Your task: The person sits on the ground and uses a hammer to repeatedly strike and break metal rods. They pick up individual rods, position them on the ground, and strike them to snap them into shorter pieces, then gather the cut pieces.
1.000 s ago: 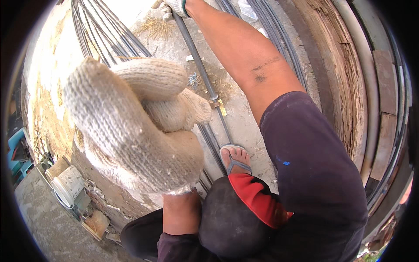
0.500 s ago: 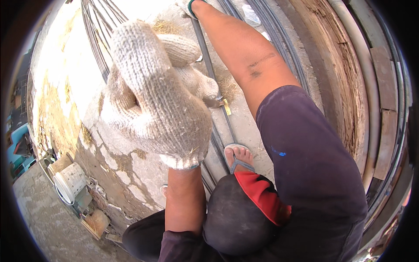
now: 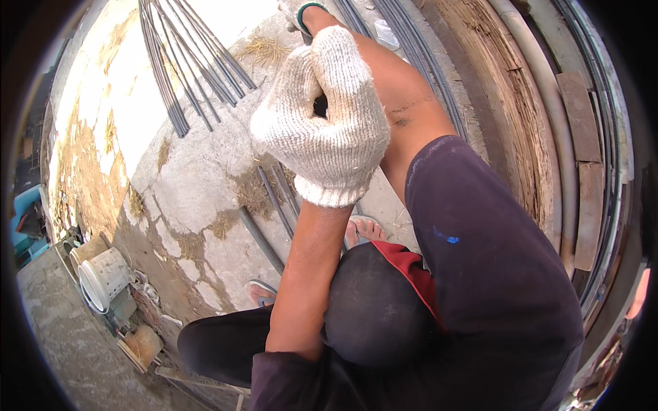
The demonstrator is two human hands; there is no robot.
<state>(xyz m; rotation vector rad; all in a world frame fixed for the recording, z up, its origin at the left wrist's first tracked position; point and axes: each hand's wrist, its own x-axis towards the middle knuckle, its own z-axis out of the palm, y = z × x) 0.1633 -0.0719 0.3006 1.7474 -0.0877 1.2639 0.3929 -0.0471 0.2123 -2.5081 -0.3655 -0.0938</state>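
My left hand (image 3: 329,130), in a white knitted glove, is raised above the ground with its fingers curled into a fist. Whatever it may hold is hidden; only a dark gap shows among the folded fingers. Grey metal rods (image 3: 277,195) lie on the concrete below it and pass out of sight behind the glove and forearm. My right arm reaches far forward, across the left glove's far side. Only part of my right hand (image 3: 291,8), gloved in white with a green cuff edge, shows at the top edge; its fingers are cut off or hidden.
Several more metal rods (image 3: 195,68) fan out at the far left, and others (image 3: 421,51) run along the right. Weathered timber (image 3: 507,103) and a long pipe (image 3: 548,103) border the right side. A white bucket (image 3: 106,281) stands at the left. My dark knee (image 3: 384,308) is close below.
My left fist has moved right and farther from me, now overlapping the right forearm. More of the rods at the far left and a second sandalled foot have come into sight.
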